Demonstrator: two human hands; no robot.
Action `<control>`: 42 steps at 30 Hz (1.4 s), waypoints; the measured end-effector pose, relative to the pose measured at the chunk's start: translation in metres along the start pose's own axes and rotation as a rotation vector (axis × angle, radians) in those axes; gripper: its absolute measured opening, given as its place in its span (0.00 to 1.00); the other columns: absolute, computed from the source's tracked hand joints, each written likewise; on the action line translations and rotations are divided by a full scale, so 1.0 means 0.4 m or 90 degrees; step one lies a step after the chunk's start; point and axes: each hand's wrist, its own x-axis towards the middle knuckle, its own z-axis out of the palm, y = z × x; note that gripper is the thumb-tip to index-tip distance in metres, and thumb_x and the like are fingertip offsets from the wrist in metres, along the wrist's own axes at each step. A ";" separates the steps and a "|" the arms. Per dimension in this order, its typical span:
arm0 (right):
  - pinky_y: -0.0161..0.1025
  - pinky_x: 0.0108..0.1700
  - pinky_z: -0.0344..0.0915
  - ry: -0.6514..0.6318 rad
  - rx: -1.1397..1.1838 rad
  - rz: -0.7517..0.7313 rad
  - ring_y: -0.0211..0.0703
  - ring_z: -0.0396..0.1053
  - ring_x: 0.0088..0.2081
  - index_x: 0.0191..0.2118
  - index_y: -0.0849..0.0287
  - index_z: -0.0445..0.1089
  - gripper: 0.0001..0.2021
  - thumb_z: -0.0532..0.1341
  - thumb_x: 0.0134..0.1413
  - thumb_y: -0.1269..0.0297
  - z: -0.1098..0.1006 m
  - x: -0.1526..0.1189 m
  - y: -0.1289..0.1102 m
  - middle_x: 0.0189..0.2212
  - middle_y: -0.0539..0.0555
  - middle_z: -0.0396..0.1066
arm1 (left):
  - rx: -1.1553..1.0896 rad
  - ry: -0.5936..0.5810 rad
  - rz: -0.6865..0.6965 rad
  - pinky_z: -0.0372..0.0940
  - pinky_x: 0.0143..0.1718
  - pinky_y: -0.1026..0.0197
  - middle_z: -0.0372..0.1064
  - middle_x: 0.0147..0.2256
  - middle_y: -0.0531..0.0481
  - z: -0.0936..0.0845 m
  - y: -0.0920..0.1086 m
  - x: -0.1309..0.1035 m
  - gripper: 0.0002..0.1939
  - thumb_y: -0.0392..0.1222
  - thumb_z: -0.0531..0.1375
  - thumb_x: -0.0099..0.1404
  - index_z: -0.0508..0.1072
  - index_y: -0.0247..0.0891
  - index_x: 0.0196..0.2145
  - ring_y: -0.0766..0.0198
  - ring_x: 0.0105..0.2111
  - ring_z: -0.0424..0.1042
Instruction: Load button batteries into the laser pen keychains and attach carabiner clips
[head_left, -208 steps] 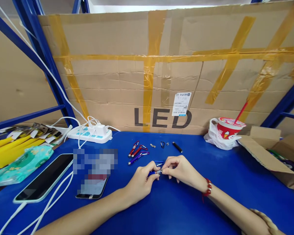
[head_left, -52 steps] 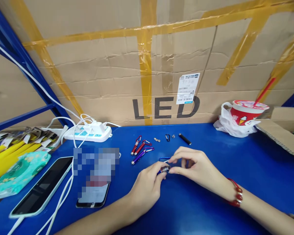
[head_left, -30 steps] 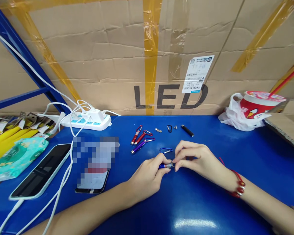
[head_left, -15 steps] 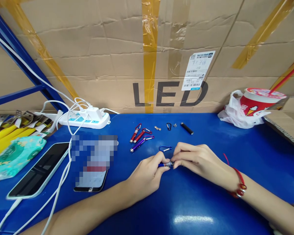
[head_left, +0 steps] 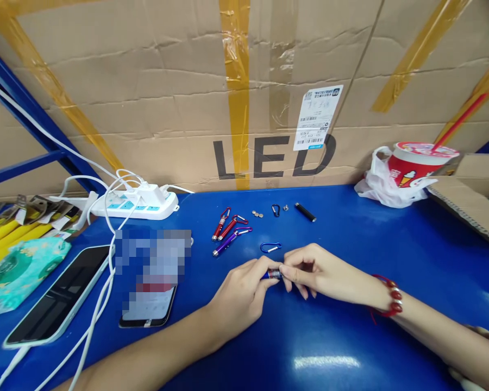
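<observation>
My left hand [head_left: 239, 289] pinches a small blue penlight [head_left: 273, 275] between thumb and fingers. The thumb and forefinger of my right hand [head_left: 320, 272] close on the penlight's right end, hiding that tip. Just behind them lies a blue carabiner [head_left: 271, 247]. Farther left are a red penlight [head_left: 220, 227], another red one [head_left: 227, 229] and a purple penlight [head_left: 225, 245], each with a clip. Several button cells [head_left: 257, 214], a black carabiner [head_left: 275, 210], a tiny metal part [head_left: 286, 207] and a black tube [head_left: 305, 212] sit in a row beyond.
To the left, white cables run from a power strip [head_left: 155, 209] past a dark phone [head_left: 59, 296] and a second phone [head_left: 150, 309]. A green tissue pack [head_left: 24, 266] lies beside them. A bagged red cup [head_left: 409, 171] and an open carton [head_left: 468, 201] stand right.
My right hand has turned at the penlight's end, its thumb now lying across the front and the other fingers curled below. The left hand keeps its grip. The view has shifted slightly.
</observation>
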 end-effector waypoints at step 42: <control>0.36 0.37 0.66 0.175 -0.492 -0.259 0.40 0.69 0.35 0.32 0.58 0.68 0.07 0.54 0.57 0.65 -0.004 0.008 0.023 0.35 0.53 0.70 | -0.191 0.172 -0.293 0.57 0.28 0.67 0.56 0.25 0.57 -0.001 0.005 0.027 0.05 0.40 0.51 0.64 0.56 0.40 0.30 0.68 0.26 0.59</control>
